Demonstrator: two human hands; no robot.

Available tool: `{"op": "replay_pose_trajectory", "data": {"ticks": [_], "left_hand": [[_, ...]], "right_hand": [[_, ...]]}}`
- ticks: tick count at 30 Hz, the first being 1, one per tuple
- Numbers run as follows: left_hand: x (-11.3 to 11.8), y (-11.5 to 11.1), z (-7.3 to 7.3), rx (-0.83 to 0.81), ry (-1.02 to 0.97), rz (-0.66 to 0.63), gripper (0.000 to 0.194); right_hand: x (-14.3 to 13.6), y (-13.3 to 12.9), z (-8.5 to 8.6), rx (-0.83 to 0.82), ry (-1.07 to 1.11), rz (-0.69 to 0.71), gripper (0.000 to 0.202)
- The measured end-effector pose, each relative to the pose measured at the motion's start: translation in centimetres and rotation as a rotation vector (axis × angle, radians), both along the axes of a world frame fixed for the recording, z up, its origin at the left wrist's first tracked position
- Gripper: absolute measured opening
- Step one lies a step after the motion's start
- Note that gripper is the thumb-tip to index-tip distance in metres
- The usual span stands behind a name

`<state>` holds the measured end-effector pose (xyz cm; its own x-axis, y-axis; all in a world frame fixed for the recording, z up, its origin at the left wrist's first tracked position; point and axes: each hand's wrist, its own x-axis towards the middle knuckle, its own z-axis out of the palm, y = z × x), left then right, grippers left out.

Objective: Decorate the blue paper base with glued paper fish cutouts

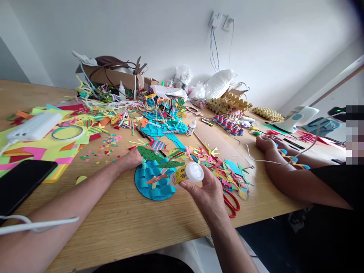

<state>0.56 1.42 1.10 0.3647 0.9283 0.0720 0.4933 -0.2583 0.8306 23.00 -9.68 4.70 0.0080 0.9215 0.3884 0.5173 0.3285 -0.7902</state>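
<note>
My right hand point(210, 195) grips a white glue bottle point(182, 175) with a yellow label, tilted over a round blue paper base point(155, 191). Its nozzle end points left, toward an orange paper cutout point(156, 178) on the base. My left hand point(133, 160) is at the base's far left edge, fingers closed at the end of a dotted green paper cutout point(153, 155); the fingertips are partly hidden. A second green cutout point(170, 165) and a striped paper fish point(157, 145) stand close by. Red-handled scissors point(233, 204) lie beside my right wrist.
Paper scraps point(227, 172) spread right of the base. A decorated blue piece point(165, 123) and another glue bottle point(191, 127) stand behind. Left are a black phone point(25, 185), a white power bank point(35, 127) and a tape roll point(67, 132). A co-worker's arms point(278, 170) rest at right.
</note>
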Motion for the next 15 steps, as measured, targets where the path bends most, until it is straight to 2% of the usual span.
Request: {"op": "replay_pose_trajectory", "data": {"ticks": [10, 15], "left_hand": [[0.1, 0.3, -0.4, 0.028, -0.004, 0.010, 0.037], [0.0, 0.4, -0.4, 0.045, 0.012, -0.015, 0.037]], "right_hand": [[0.2, 0.4, -1.4, -0.009, 0.126, 0.030, 0.026], [-0.1, 0.4, -1.1, -0.023, 0.162, 0.027, 0.028]]}}
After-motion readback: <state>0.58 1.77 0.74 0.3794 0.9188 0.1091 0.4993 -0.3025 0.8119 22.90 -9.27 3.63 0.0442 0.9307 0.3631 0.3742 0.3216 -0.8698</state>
